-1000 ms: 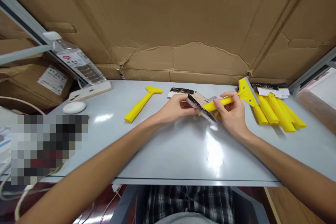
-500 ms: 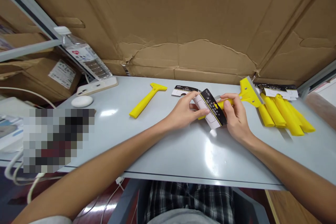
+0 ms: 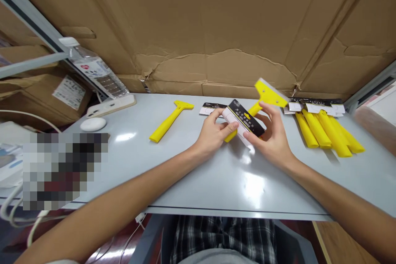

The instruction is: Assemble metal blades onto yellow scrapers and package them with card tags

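Note:
Between my hands is a yellow scraper (image 3: 269, 94) with a black-and-white packaging card (image 3: 243, 120) lying over its handle. My left hand (image 3: 213, 130) pinches the card's left side together with the handle's lower end. My right hand (image 3: 272, 134) has its thumb on the card's lower edge and its fingers behind, near the scraper's neck; part of the grip is hidden. The scraper's head points up and to the right. To the left, a second yellow scraper (image 3: 170, 123) lies alone on the table. Behind my left hand lies another card (image 3: 210, 108).
Several yellow scrapers (image 3: 334, 134) with cards lie in a pile at the right. A phone (image 3: 111, 105), a white mouse (image 3: 93, 124) and a plastic bottle (image 3: 95, 68) are at the left. Cardboard (image 3: 198, 20) walls the table's back.
The scraper's head has swung up and to the left, so it tilts more steeply. My right thumb has moved from the handle onto the card's lower edge. The view has shifted slightly.

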Motion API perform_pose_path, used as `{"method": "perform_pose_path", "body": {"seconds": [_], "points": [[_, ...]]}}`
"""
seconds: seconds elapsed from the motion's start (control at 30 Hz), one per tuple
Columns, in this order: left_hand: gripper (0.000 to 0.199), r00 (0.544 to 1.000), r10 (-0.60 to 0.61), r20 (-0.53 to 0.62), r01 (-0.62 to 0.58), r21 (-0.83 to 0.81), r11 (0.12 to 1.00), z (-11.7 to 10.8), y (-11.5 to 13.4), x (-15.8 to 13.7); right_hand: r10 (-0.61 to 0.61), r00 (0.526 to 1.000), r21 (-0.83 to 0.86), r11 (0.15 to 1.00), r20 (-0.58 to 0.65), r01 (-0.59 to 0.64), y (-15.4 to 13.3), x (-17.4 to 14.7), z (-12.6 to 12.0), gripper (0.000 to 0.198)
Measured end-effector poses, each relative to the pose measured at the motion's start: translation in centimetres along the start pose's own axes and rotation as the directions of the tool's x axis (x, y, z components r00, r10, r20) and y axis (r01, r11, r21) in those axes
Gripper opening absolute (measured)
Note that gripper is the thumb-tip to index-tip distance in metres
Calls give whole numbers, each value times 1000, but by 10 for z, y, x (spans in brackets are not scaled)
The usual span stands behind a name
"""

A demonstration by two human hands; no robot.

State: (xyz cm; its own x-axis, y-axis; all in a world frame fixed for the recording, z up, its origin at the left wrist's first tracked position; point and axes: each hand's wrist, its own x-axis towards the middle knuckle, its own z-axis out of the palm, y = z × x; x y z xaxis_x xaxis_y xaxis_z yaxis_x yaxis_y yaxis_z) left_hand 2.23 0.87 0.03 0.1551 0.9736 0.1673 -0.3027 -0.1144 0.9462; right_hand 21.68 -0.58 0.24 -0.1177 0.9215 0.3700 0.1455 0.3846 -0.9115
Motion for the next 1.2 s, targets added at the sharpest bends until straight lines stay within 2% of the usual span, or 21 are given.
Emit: {"method": "perform_pose_path", "body": {"seconds": [0.07,0.17,0.23,0.3,0.37,0.47,0.53,0.63,0.7,0.9,1.13,1.2], "points": [[48,995,49,-83,-52,-36,998,1,-3,1,79,995,84,994,-68,-73,-1,2,2,99],[49,991,66,-114,-77,-89,993,2,-7,2,281,960,243,930,14,-276,-2,5,3,119],[55,996,27,-86,-38,-126,991,3,-8,1,366,920,290,873,143,-392,-3,6,3,110],[68,999,-33,-30,28,-149,988,4,-8,-1,391,893,281,852,221,-442,-4,7,3,84],[86,993,-104,46,110,-150,983,4,-6,-2,396,888,269,852,233,-450,-5,7,3,66],[107,972,-206,113,218,-109,970,0,0,-1,409,890,276,848,200,-452,-4,7,4,62],[102,956,-256,144,267,-61,962,-3,3,1,412,892,274,850,187,-450,-2,7,5,61],[78,927,-307,213,313,5,950,-7,7,5,406,896,268,856,177,-441,2,6,5,60],[68,916,-320,242,325,20,946,-10,8,6,402,898,266,859,179,-438,3,5,5,59],[66,898,-334,287,344,18,939,-14,5,8,416,894,278,850,166,-447,-1,5,6,59],[56,806,-384,451,398,69,915,-18,14,10,399,899,301,848,180,-436,-6,3,8,57],[63,808,-378,452,385,80,919,-19,15,9,400,907,321,848,132,-421,-5,6,6,56]]}}
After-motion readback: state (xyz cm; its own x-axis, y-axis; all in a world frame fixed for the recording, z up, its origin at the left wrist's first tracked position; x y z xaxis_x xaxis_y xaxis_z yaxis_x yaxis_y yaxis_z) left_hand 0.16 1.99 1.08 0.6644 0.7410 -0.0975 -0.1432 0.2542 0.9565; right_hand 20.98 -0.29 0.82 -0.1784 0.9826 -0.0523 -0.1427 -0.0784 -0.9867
